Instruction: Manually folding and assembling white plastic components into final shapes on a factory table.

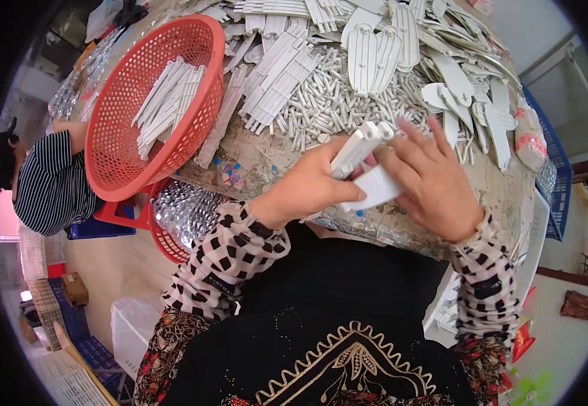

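Note:
My left hand (301, 181) is closed around a white plastic piece (377, 188) with a smooth rounded face. Two round tube ends stick up at its top, beside my left fingers. Against the right side of this piece lies my right hand (436, 181), its fingers stretched and spread; its thumb is mostly hidden. Just beyond both hands is a heap of small white pegs (331, 95). Flat ribbed white strips (280, 74) lie left of the pegs, and long rounded white pieces (374, 57) rest on the heap's far side.
A red perforated basket (211, 64) with white strips in it stands tilted at the table's left. Below it, another red basket holds shiny silvery pieces (189, 210). More white pieces (453, 74) are piled at the right. A person in a striped top (54, 179) is at far left.

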### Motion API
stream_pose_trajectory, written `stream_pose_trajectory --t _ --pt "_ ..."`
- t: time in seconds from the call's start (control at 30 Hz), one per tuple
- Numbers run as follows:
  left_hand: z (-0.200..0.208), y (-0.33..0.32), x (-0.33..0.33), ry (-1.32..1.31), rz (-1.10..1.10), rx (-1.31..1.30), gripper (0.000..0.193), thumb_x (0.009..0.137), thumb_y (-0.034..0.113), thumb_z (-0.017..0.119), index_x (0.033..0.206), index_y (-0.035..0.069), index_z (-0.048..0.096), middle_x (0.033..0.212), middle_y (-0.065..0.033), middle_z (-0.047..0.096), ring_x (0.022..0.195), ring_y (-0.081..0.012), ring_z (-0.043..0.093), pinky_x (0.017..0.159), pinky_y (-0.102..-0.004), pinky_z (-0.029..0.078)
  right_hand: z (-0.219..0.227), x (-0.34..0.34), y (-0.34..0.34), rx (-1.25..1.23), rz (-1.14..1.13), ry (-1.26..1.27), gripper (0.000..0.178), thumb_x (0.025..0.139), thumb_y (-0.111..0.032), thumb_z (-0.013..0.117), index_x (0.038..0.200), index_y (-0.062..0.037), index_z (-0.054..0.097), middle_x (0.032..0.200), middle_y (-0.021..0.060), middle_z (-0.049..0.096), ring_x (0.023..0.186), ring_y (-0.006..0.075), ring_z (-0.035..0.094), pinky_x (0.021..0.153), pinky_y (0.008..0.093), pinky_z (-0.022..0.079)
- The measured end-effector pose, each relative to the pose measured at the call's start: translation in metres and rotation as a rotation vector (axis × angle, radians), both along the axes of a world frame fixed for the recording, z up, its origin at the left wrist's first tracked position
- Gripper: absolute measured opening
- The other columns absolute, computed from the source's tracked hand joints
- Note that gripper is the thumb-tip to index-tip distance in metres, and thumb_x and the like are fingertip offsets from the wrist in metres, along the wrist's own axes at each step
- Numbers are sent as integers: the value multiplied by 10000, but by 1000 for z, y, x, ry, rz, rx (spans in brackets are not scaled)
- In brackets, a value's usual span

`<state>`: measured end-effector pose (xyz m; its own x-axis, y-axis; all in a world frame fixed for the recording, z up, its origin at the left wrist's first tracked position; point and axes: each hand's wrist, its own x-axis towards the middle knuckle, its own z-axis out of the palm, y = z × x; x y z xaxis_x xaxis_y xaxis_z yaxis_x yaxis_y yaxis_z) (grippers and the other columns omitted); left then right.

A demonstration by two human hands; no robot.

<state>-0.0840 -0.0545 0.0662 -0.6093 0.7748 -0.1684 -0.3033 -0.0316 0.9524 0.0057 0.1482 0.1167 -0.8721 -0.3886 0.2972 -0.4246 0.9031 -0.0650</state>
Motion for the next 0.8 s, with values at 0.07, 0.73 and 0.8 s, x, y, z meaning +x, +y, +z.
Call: stream_pose_trajectory --t 0.07,0.73,0.8 --pt "6 -10 -1 -45 -184 -21 484 676 -46 724 1129 40 576 942 -24 608 876 -112 584 793 -261 476 7 11 3 -34 155 -235 699 646 -155 780 1289 -88 513 1055 127 565 1021 316 566 1008 482 385" --pt "-15 2 40 -444 25 485 489 930 208 621 1350 23 454 1231 -64 582 1094 -162 570 949 -309 451 -59 72 -55 -1103 -214 -163 611 866 -98 640 1404 44 386 969 118 449 847 224 462 743 286 407" --pt "-17 1 41 -362 37 457 481 927 178 625 1347 4 466 1234 -71 584 1108 -154 566 966 -313 446 -59 73 -56 -995 -187 -153 619 875 -111 642 1413 41 376 962 121 457 824 224 471 720 281 410"
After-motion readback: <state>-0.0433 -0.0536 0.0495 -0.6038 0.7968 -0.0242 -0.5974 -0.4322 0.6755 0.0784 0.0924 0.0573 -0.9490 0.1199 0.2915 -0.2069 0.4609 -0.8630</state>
